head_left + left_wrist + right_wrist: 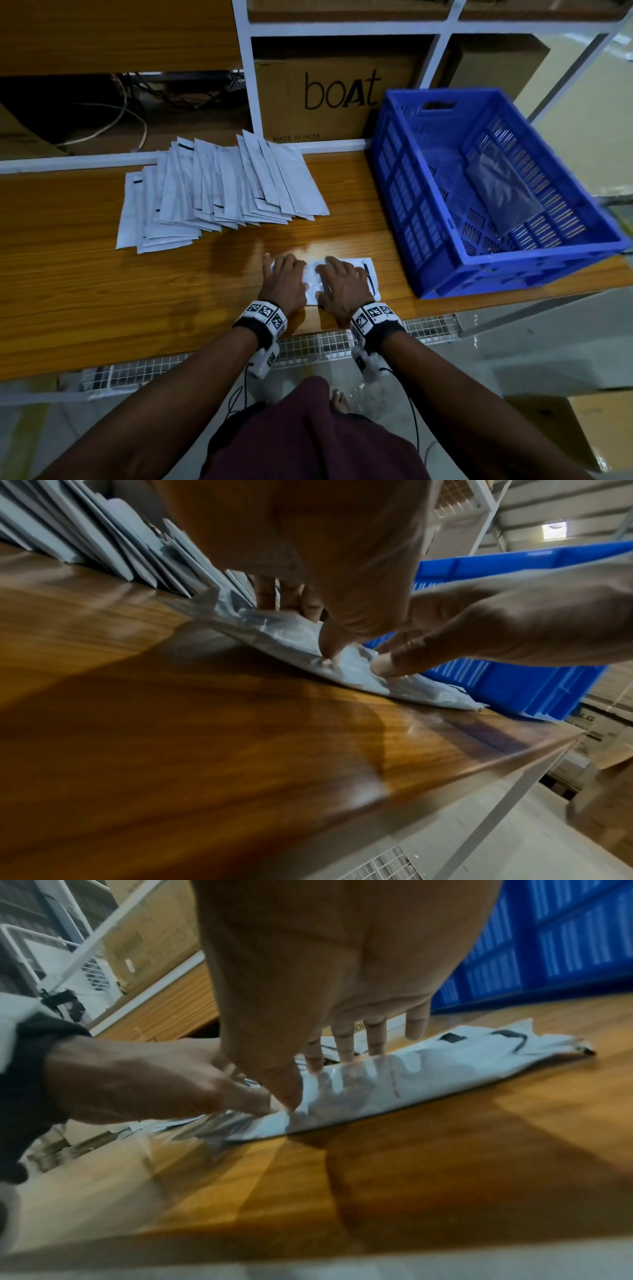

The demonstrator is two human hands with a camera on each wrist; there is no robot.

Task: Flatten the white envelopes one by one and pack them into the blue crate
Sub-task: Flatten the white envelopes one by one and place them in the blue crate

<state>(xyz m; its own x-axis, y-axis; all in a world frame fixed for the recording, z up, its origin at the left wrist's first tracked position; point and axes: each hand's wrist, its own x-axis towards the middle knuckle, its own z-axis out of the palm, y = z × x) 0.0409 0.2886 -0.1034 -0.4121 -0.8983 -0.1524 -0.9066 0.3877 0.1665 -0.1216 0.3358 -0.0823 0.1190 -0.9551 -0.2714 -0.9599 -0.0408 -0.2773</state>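
At the lower middle of the head view, both hands press down on one envelope point(342, 277) lying on the wooden surface point(85, 291), just left of the crate point(442, 274) that fills the right of the frame. The left hand point(286, 279) covers the envelope's left end and the right hand point(344, 284) its middle; each grip is spread, with fingers fairly straight and tips bearing on the plastic, neither one curled round anything. In the left wrist view the left thumb tip and a right fingertip point(380, 666) dent the crinkled film close together, and the sheet humps between them, so I judge the flattening to be under way and not finished. The crate looks to hold one envelope point(500, 192) at most, a greyish sheet on its slatted floor, though it is dim there. The pile point(219, 192) fanned out at the upper left of centre is large and untouched, so nearly all the work seems left. The envelopes are thin, glossy poly mailers, long rectangles with dark strips at one end, limp and easily wrinkled; the one in hand shows a black marking near its right end. The crate is rigid blue plastic with slotted walls and a handle cut-out. The surface is smooth wood-grain laminate with a sheen.
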